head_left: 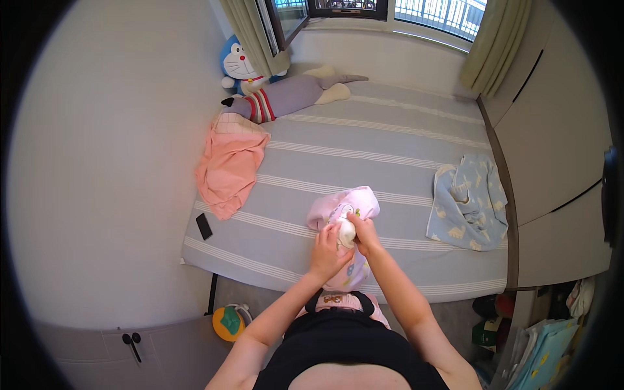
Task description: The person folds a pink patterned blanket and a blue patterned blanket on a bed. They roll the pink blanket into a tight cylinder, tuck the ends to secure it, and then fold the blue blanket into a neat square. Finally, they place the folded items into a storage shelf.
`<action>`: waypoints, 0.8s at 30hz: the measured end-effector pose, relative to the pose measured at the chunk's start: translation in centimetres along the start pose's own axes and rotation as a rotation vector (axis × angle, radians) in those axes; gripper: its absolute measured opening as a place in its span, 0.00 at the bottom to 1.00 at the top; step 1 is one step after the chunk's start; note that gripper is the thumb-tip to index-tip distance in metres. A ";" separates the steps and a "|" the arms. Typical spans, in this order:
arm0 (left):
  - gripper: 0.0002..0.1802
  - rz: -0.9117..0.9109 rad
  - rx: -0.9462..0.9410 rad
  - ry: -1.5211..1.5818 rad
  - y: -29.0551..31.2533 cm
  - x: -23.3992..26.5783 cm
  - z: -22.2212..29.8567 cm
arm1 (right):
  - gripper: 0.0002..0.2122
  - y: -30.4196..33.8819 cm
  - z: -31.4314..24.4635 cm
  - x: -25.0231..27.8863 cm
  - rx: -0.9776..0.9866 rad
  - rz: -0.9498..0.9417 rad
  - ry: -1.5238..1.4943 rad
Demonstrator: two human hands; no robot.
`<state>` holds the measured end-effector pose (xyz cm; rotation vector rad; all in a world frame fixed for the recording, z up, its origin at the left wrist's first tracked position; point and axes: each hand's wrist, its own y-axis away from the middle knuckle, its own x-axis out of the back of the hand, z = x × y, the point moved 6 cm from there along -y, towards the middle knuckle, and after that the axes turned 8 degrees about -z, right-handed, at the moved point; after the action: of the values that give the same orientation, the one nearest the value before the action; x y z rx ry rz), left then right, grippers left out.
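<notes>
At the near side of the bed, my two hands meet over a pale pink printed cloth [364, 195] that lies bunched on the sheet and trails down toward my lap. Between them is a small white, soft-looking bundle [346, 234], perhaps bunched cloth; its exact kind is unclear. My right hand [365, 234] closes round its right side, thumb on top. From the left, my left hand [328, 253] presses curled fingers against it. The fingers partly cover the bundle, and I cannot tell whether it is joined to the pink cloth.
A grey striped sheet [377, 156] covers the bed. At left lie a salmon cloth [231, 169] and a dark phone [204, 226]; a long plush toy [296, 97] and a blue plush [242, 65] are beyond. A blue patterned blanket [468, 205] lies right, beside the wardrobe [552, 130].
</notes>
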<state>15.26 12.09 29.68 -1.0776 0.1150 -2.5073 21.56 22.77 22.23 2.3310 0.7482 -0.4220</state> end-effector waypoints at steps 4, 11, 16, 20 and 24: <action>0.28 0.070 0.211 0.184 -0.5 0.0 -1.5 | 0.11 1.5 -0.3 -1.6 -0.002 -0.137 0.105; 0.26 0.162 0.413 0.828 -0.9 -1.4 -8.2 | 0.19 3.2 2.8 -0.2 0.406 -0.100 0.810; 0.27 0.152 0.649 1.322 -0.9 -1.3 -10.2 | 0.16 2.2 6.7 5.2 0.216 -0.121 0.979; 0.28 -0.102 0.815 1.772 -0.3 -3.5 -9.8 | 0.10 0.1 7.0 9.9 0.121 0.004 0.847; 0.29 -0.049 0.868 1.787 1.1 -3.8 -10.5 | 0.11 1.8 1.4 5.4 0.347 0.008 0.518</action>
<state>10.50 11.76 19.52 1.5072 -0.4491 -2.2353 26.77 22.92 19.55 2.8128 0.9623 0.0776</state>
